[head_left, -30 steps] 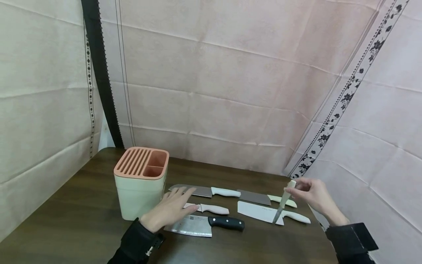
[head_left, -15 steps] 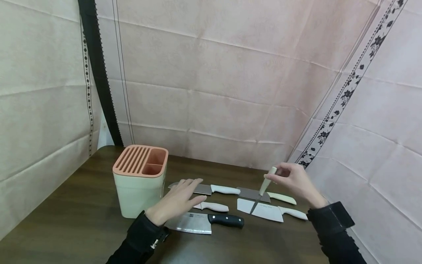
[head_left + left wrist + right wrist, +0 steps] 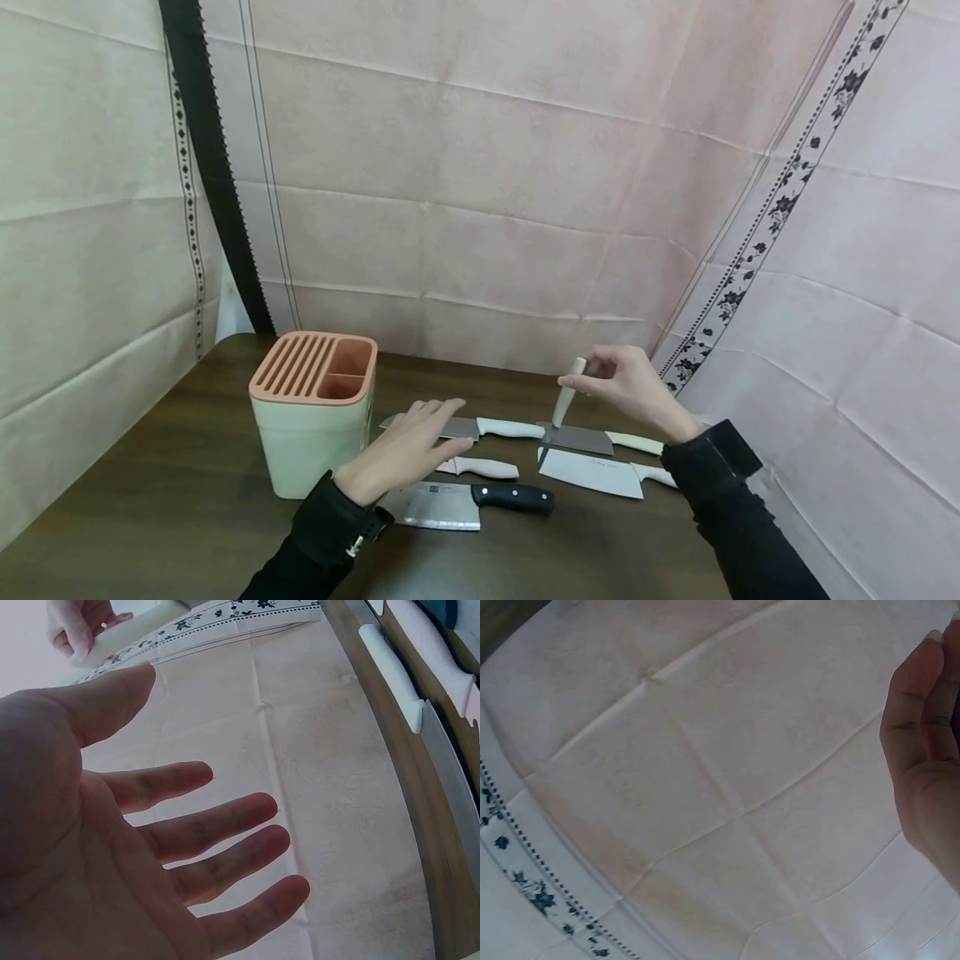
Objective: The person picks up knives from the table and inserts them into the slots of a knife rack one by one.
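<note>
In the head view my right hand [image 3: 633,387] pinches the pale handle of a small knife [image 3: 568,393], its dark blade pointing down over the other knives. The left wrist view shows that handle at its top left, between the other hand's fingers. My left hand [image 3: 405,450] hovers with spread fingers above the knives, holding nothing; its palm and separate fingers [image 3: 240,862] fill the left wrist view. Below it lie a black-handled cleaver [image 3: 442,506] and a white-handled knife [image 3: 487,468], whose blade the hand partly hides. In the right wrist view only part of the right hand [image 3: 926,742] shows.
A pale green knife block [image 3: 311,446] with an orange slotted top [image 3: 296,371] stands at the left. Behind lie a white-handled knife [image 3: 512,428] and a green-handled one [image 3: 633,442]; a white-bladed knife [image 3: 592,475] lies nearer. Cloth walls [image 3: 495,167] surround the wooden table [image 3: 150,492].
My right hand has carried the small knife leftward and a little up, from over the white-bladed knife's handle end to its tip. My left hand has risen slightly and shifted right.
</note>
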Action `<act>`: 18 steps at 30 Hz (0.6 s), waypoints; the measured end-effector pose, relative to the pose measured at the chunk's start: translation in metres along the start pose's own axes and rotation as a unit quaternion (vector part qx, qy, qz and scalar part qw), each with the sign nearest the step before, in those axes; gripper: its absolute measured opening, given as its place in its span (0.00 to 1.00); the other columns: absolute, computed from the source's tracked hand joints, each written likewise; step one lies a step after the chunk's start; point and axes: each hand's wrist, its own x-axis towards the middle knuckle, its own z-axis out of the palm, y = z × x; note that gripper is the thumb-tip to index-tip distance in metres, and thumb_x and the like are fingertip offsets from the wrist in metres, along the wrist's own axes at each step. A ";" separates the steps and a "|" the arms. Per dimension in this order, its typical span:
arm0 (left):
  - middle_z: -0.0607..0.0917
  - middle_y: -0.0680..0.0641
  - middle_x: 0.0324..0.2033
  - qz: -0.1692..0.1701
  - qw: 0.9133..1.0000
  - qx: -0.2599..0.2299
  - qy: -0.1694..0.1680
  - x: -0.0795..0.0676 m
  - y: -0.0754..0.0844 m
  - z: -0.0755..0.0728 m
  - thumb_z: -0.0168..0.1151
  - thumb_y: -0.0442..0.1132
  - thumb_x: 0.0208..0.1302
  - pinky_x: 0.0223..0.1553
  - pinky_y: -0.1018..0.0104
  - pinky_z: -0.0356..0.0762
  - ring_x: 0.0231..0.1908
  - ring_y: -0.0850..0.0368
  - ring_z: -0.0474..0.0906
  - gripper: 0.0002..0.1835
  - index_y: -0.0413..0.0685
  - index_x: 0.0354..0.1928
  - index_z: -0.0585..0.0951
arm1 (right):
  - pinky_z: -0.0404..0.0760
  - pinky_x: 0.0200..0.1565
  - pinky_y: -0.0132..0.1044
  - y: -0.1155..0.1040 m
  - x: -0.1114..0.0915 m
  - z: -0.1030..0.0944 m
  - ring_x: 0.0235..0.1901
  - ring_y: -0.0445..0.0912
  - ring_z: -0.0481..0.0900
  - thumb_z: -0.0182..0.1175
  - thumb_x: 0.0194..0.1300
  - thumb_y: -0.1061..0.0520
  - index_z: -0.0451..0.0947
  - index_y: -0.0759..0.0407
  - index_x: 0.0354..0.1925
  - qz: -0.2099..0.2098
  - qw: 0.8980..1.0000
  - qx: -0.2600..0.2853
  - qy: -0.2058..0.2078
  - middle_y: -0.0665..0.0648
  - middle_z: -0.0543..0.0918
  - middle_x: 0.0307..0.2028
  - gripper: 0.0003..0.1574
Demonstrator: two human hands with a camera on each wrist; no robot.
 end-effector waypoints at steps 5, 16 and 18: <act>0.69 0.41 0.67 0.005 1.000 -0.008 0.000 0.003 0.005 -0.002 0.53 0.58 0.69 0.65 0.34 0.57 0.69 0.41 0.61 0.33 0.51 0.71 0.63 | 0.75 0.27 0.30 -0.010 0.007 0.005 0.22 0.38 0.76 0.70 0.56 0.47 0.81 0.51 0.30 -0.013 1.000 0.010 -0.007 0.48 0.82 0.23 0.11; 0.69 0.42 0.68 0.020 1.000 -0.022 -0.003 0.012 0.014 -0.002 0.53 0.58 0.69 0.66 0.34 0.56 0.69 0.42 0.61 0.33 0.51 0.71 0.63 | 0.76 0.28 0.29 -0.028 0.019 0.016 0.22 0.38 0.78 0.70 0.57 0.48 0.81 0.50 0.30 -0.062 0.998 0.006 -0.017 0.46 0.82 0.22 0.09; 0.69 0.42 0.68 0.023 0.999 -0.022 -0.004 0.014 0.016 -0.002 0.52 0.57 0.69 0.66 0.35 0.57 0.69 0.42 0.62 0.33 0.51 0.71 0.63 | 0.76 0.28 0.29 -0.031 0.021 0.017 0.22 0.39 0.79 0.69 0.58 0.48 0.81 0.48 0.29 -0.067 0.997 0.010 -0.021 0.45 0.82 0.22 0.08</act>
